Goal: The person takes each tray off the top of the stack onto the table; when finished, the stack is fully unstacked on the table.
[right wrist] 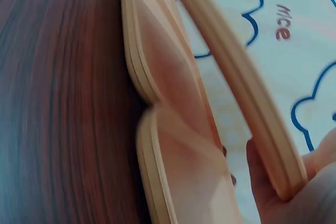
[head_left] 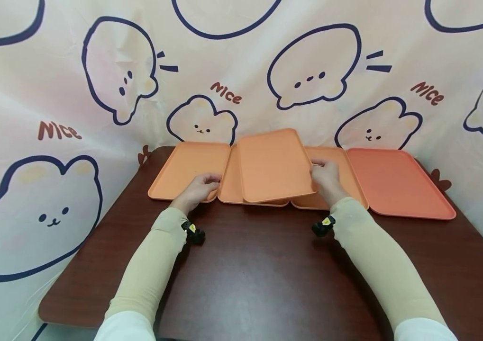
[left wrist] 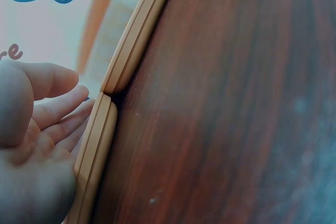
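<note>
My right hand point(head_left: 326, 176) grips the right edge of a light-orange tray point(head_left: 273, 163), with thumb and fingers on either side of its rim in the right wrist view. This tray is raised and tilted above another light-orange tray point(head_left: 229, 182), which it mostly covers in the head view. My left hand point(head_left: 200, 187) is over the front right corner of the leftmost tray point(head_left: 194, 161). In the left wrist view its fingers point(left wrist: 60, 106) are loosely bent with nothing between them, close to the tray rims.
Right of the raised tray lies a further orange tray point(head_left: 335, 158), partly behind my right hand. A redder tray point(head_left: 401, 182) ends the row at the right. All rest along the back of a dark brown wooden table point(head_left: 258, 270), before a cartoon-printed cloth point(head_left: 245, 61).
</note>
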`<state>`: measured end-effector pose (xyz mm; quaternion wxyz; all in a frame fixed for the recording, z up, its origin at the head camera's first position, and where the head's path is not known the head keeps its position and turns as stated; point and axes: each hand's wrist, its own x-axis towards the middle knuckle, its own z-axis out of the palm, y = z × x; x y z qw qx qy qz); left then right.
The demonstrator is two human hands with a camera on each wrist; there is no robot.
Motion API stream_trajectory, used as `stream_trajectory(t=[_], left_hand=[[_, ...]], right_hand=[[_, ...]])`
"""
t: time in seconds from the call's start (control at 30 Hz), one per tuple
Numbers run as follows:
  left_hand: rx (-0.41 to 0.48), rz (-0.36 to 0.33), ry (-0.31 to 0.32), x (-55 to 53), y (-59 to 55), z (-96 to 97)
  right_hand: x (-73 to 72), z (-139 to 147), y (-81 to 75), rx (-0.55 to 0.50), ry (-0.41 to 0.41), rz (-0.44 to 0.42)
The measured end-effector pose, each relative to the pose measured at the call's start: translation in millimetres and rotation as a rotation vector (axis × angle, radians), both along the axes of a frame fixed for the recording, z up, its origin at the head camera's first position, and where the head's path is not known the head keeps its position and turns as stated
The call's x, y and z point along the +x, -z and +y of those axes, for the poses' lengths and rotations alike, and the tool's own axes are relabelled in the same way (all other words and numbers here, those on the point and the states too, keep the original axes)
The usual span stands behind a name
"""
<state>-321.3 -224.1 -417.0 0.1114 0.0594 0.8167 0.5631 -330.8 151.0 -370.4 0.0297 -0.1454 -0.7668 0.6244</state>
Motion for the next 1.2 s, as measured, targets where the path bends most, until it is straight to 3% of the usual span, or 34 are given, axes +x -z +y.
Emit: stream_trajectory(t=[0.23, 0.6, 1.07, 1.2], left_hand=[[-0.009, -0.006, 0.002, -2.2, -1.5, 0.2], [-0.05, 0.016, -0.003, -0.2, -2.2, 1.4], [-0.044, 0.026, 0.004, -1.0, -4.2, 3.0], [-0.054, 0.025, -0.002, -0.2, -3.0, 2.7]], right_hand=[[5.1, 39.4, -6.8, 0.043, -0.059, 0.029], [25.3, 68.7, -22.1, 0.275, -0.29, 0.044], [43.0, 91.3, -12.3, 0.222, -0.474, 0.065], [45.0, 94.6, -8.1, 0.253, -0.533, 0.083]])
